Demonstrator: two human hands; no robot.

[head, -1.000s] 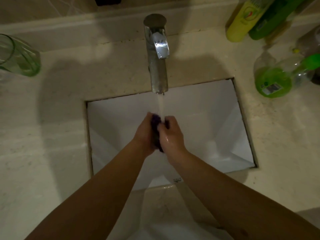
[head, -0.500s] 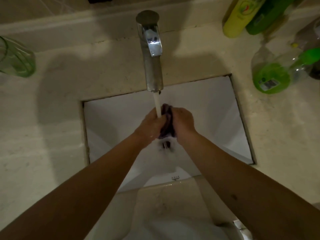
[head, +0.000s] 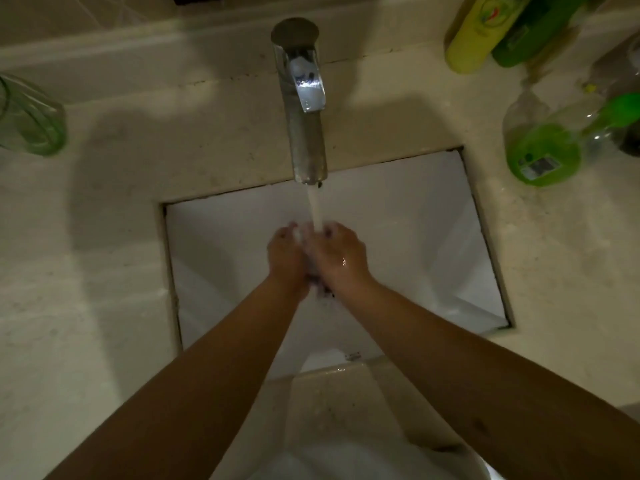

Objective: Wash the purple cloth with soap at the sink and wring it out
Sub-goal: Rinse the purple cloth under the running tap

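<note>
1. The left hand and the right hand were pressed together palm to palm over the sink, fingers curled inward, both wet.
2. The purple cloth was bunched between the 2 palms; only a thin dark sliver of it showed in the gap near the wrists, so most of it was hidden.
3. The cloth's long axis appeared to run from the fingertips back toward the wrists, along the seam where the hands met. Neither hand was nearer to it: both clasped it equally, the left from its left side, the right from its right.
4. The water stream fell from the tap onto the fingertips at the far end of that seam.
5. Judged from this, rubbing or rinsing was under way, and wringing would call for the hands to twist in opposite directions about that axis.
6. Counted: 2 hands, 1 cloth, 1 tap, 1 stream, 1 green glass far left on the counter, and at least 3 bottles at the right; the dim corner may have hidden more.
</note>
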